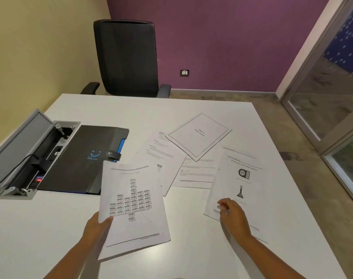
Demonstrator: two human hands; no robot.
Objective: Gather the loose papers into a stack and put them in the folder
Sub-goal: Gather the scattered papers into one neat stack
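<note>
Left hand [98,224] is closed on the left edge of a thin stack of white printed sheets [131,208], thumb on top, fingers underneath; top sheet shows a box-and-line chart, and the stack's far end is lifted over the white rectangular surface [131,109]. Right hand [233,216] has its fingers curled down onto the near part of a white sheet with a heading and two trophy pictures [239,178]; fingertips touch the paper, but I can't tell whether it's pinching or just pressing. That sheet lies flat at the right, overlapping another sheet beneath it. Further loose white text pages [193,172] lie fanned out at centre, overlapping each other, with a white bordered title page [198,135] lying on top of them at the far end, turned at an angle. The black folder with a blue smiley logo and strap clasp [81,156] lies closed on the left side of the surface, just beside an open grey cable hatch [20,146] set in the surface, with black cables inside. The held stack's far corner overlaps the folder's right edge in view. Black office chair [127,59] sits at the far side, against the purple wall [222,41].
</note>
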